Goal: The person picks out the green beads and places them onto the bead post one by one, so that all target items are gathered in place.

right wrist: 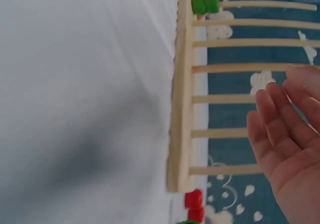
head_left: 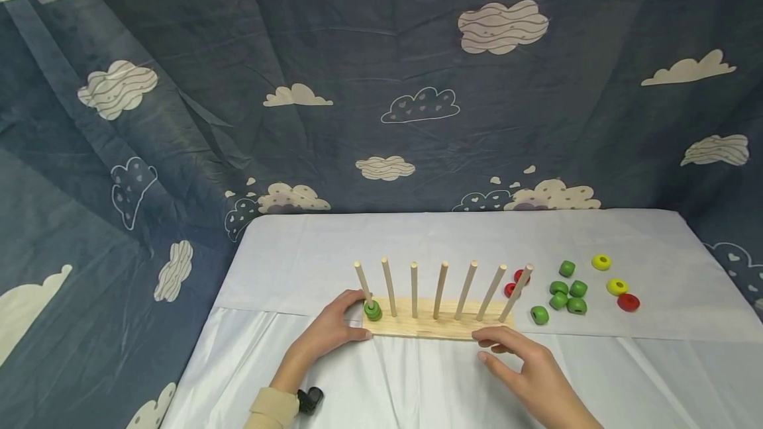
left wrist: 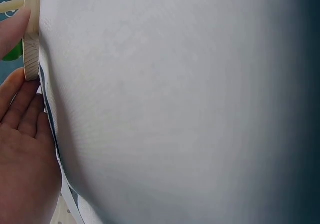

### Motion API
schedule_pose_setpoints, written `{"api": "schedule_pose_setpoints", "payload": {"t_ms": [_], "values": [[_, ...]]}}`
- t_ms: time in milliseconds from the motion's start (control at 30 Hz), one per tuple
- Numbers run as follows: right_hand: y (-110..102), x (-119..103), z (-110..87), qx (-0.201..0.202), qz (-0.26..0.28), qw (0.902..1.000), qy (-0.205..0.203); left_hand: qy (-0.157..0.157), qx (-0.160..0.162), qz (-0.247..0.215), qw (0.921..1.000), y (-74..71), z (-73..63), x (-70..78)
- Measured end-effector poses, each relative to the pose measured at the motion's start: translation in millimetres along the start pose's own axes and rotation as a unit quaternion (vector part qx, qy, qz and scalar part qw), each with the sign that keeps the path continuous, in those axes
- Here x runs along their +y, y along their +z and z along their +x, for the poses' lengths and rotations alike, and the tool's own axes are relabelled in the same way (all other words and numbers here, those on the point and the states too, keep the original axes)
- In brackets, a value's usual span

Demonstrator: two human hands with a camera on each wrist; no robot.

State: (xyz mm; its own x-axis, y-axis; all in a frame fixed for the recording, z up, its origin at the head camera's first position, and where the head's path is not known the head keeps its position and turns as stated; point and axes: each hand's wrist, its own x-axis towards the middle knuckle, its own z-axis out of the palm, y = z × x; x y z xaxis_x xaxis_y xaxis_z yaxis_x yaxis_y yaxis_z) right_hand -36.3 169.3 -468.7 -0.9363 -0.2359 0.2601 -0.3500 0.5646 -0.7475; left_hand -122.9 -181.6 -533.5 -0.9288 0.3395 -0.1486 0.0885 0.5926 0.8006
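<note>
A wooden peg board with a row of several upright dowels lies on the white cloth. Stacked on its leftmost peg are two green beads, also seen as green beads at the far end in the right wrist view. My left hand grips the board's left end, thumb at the front corner and fingers round toward the back. In the left wrist view the board's end sits between thumb and fingers. My right hand hovers by the front right edge, its fingers loosely bent and holding nothing.
Several loose green beads lie right of the board. Two yellow beads and a red bead are farther right. Two more red beads show behind the rightmost peg. A dark cloud-print curtain hangs behind the table.
</note>
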Motion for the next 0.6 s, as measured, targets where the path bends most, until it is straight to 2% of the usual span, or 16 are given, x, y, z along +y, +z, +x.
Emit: {"api": "schedule_pose_setpoints", "payload": {"t_ms": [333, 467, 600], "values": [[-3, 19, -14.7, 0.047, -0.030, 0.9947, 0.086, 0.003, -0.002, -0.005, 1.0000, 0.1, -0.1, 0.7], [-11, 24, -16.5, 0.077, -0.039, 0.9915, 0.097, 0.005, 0.000, -0.005, 1.0000, 0.0, 0.0, 0.2], [-19, 29, -17.0, 0.086, -0.056, 0.9887, 0.109, 0.003, 0.001, -0.004, 1.0000, 0.5, -0.2, -0.6]]}}
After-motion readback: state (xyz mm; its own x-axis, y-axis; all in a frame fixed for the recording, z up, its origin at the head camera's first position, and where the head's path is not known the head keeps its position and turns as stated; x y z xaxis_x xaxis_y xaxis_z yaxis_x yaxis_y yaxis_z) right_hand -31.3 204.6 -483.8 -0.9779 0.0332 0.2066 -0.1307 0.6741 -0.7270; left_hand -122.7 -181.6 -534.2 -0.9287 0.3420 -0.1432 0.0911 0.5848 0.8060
